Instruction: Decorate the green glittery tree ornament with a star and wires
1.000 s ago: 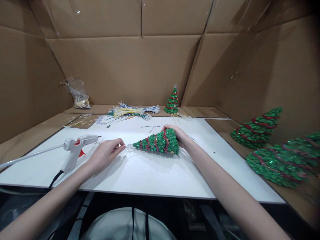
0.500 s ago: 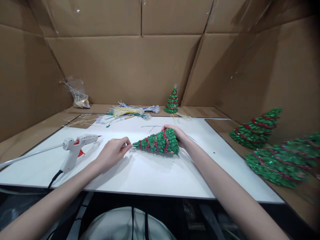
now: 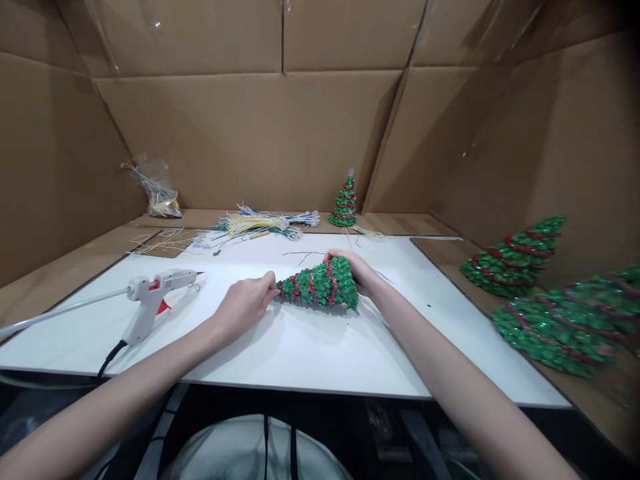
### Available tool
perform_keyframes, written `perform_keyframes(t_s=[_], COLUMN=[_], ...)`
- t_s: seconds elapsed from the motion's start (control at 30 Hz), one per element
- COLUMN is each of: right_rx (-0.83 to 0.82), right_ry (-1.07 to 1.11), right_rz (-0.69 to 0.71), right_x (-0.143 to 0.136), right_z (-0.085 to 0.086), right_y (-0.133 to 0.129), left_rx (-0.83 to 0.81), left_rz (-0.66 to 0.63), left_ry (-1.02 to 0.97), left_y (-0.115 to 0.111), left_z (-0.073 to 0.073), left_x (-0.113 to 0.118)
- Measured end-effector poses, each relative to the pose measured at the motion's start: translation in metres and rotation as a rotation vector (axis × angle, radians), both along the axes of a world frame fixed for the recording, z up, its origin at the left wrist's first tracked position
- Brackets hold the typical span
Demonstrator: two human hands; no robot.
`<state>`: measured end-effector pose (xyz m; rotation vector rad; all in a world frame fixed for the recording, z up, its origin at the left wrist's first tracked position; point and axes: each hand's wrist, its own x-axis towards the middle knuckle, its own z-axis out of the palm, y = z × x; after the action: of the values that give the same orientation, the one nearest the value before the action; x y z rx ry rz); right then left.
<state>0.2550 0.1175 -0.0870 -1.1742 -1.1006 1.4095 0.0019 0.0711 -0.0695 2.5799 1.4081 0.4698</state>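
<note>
A small green tree with red garland lies on its side over the white board, its tip pointing left and its wide base right. My left hand pinches the narrow tip, fingers closed. At the base, my right hand is wrapped round the back edge, its fingers partly hidden behind the tree. A white glue gun with a red trigger stands to the left of my left hand, its nozzle pointing right. Thin dark wires lie just behind the tree.
Bundles of white, yellow, green and blue wires lie at the back, beside an upright small tree. Several more green trees lie at the right. A clear bag rests at the back left. Cardboard walls enclose the board.
My left hand has moved slightly right, closer onto the tree's tip, covering the thin end that showed before. My right hand and the tree have hardly moved.
</note>
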Motion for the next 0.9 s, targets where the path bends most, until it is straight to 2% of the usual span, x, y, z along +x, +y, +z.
perform_keyframes(t_s=[0.13,0.53,0.7,0.9], right_rx=[0.006,-0.004,-0.003,-0.006], right_ry=[-0.012,-0.006,-0.010,-0.013], right_rz=[0.011,0.026,0.026,0.032], right_x=[0.000,0.000,0.000,0.000], right_z=[0.001,0.000,0.001,0.001], right_y=[-0.001,-0.001,-0.002,-0.002], left_rx=[-0.006,0.013,0.032,0.079], left_rz=[0.004,0.054,0.022,-0.024], left_ry=[-0.017,-0.099,-0.137,-0.153], left_y=[-0.001,-0.012,-0.009,0.000], left_z=[0.001,-0.003,-0.003,-0.007], left_x=[-0.005,-0.040,-0.040,-0.027])
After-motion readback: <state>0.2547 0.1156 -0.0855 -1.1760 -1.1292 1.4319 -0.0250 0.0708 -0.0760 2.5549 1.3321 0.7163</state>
